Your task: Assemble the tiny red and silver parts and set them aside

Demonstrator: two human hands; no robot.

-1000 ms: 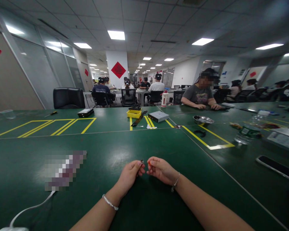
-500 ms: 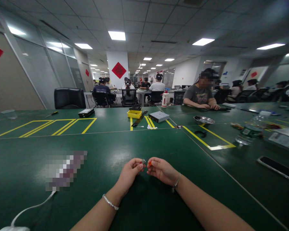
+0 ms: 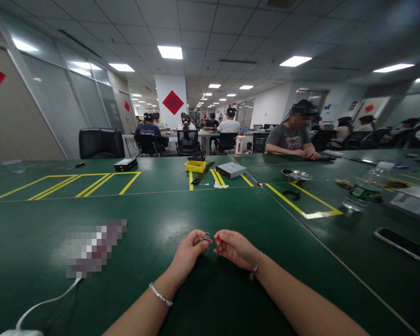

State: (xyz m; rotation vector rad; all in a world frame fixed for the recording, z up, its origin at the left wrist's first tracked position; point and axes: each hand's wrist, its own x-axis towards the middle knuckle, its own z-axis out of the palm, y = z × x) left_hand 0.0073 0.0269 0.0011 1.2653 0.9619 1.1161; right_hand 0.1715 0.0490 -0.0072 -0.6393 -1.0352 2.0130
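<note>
My left hand (image 3: 188,252) rests on the green table (image 3: 154,261) with its fingers pinched round a small silvery metal piece (image 3: 207,236). Just to its right, my right hand (image 3: 235,248) is pinched on a tiny orange-red piece (image 3: 217,238). The two pieces sit fingertip to fingertip, almost touching. Both wrists wear thin bracelets. What exactly the pieces are is too small to tell.
A blurred-out flat object (image 3: 94,247) with a white cable (image 3: 38,305) lies left of my hands. Farther off are a yellow bin (image 3: 195,165), a grey box (image 3: 231,169), a metal bowl (image 3: 296,175), a plastic bottle (image 3: 362,191) and a phone (image 3: 402,245). A person sits across at the right.
My hands have stayed in place; the fingertips shifted slightly and the silvery piece turned a little between my left fingers.
</note>
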